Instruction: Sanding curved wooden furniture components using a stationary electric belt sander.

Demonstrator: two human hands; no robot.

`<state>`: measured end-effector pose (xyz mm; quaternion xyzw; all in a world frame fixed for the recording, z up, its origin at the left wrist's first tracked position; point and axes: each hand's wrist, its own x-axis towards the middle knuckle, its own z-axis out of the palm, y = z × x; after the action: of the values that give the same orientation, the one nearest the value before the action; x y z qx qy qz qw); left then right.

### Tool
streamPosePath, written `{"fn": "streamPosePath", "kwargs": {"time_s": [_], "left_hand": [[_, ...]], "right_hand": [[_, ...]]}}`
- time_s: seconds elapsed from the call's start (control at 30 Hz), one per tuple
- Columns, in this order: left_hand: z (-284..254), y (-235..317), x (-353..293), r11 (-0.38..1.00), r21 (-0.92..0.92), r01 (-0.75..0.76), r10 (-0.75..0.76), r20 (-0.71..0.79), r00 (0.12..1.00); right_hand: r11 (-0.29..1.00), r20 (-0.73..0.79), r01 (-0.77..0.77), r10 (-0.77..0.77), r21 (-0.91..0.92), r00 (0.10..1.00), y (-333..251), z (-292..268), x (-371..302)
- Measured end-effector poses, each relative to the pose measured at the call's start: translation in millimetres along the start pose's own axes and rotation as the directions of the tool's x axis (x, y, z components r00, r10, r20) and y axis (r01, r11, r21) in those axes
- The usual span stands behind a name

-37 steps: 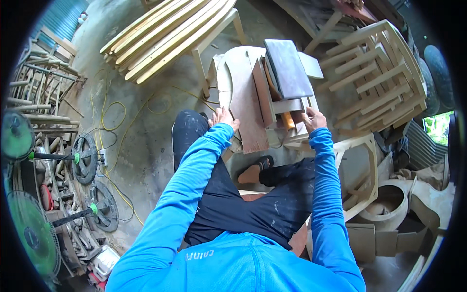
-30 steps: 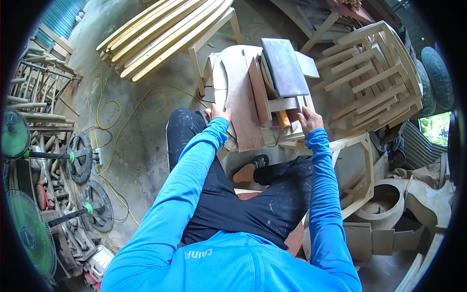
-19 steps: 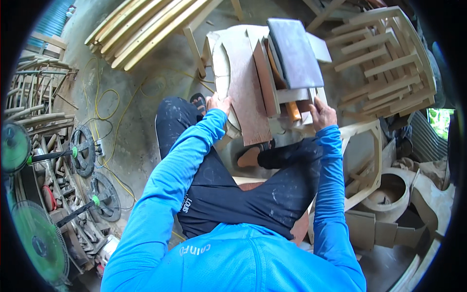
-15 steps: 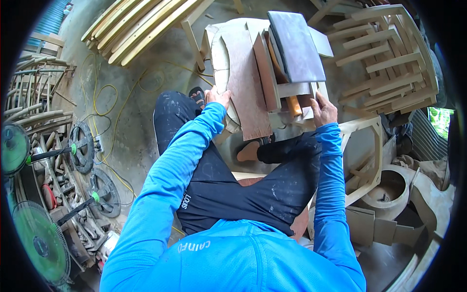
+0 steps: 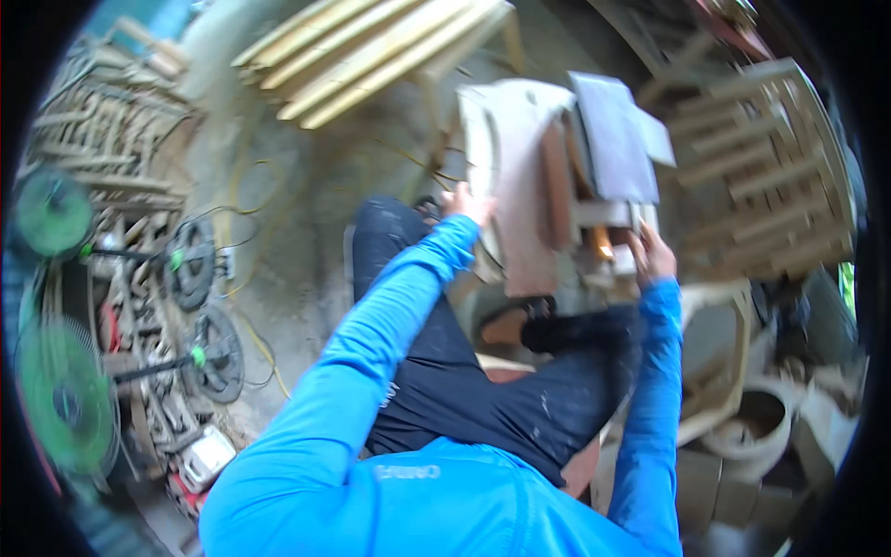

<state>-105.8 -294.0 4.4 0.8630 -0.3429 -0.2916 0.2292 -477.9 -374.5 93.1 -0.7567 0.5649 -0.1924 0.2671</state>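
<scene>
- At far left, a round fan with green blades (image 5: pixel 65 408)
- Near centre, the bare left hand (image 5: pixel 469 206) at the left edge of a flat pinkish-brown wooden board (image 5: pixel 527 251); blur hides whether it grips
- Between the hands, this board, a narrow reddish-brown plank (image 5: pixel 556 186) and a grey rectangular slab (image 5: pixel 617 139)
- Just beyond, the bare right hand (image 5: pixel 653 252), fingers bent, below the slab; I cannot tell whether they clamp anything

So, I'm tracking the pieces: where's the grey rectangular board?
In the head view, the grey board sits upper right of centre, just right of the narrow brown board and beyond the right hand.
</scene>
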Motion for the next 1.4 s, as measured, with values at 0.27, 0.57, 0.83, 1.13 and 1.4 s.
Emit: {"fn": "streamPosePath", "kwargs": {"time_s": [0.27,0.57,0.83,1.13,1.4], "left_hand": [[-196.1,-9.4,-15.8,0.792,0.403,-0.458,0.296,0.403,0.866],[-239.6,-132.0,185.2,0.699,0.709,-0.098,0.564,-0.462,0.684],[-242.9,-79.7,249.5,0.74,0.672,0.001,0.348,-0.384,0.855],[-247.7,-85.2,256.7,0.637,0.761,-0.123,0.545,-0.331,0.77],[-255.2,-64.8,250.0,0.916,0.311,-0.254,0.336,-0.245,0.909]], "right_hand": [[0.969,-0.083,-0.194,0.183,-0.153,0.98,98.4,-2.6,-197.8],[0.924,-0.265,-0.372,0.338,-0.086,0.903,48.0,8.8,-215.0],[0.866,-0.221,-0.482,0.449,-0.131,0.866,37.2,13.3,-198.0],[0.868,-0.265,-0.491,0.457,-0.078,0.849,26.3,10.6,-191.4],[0.835,-0.254,-0.545,0.511,-0.08,0.821,26.0,5.5,-193.5]]}}
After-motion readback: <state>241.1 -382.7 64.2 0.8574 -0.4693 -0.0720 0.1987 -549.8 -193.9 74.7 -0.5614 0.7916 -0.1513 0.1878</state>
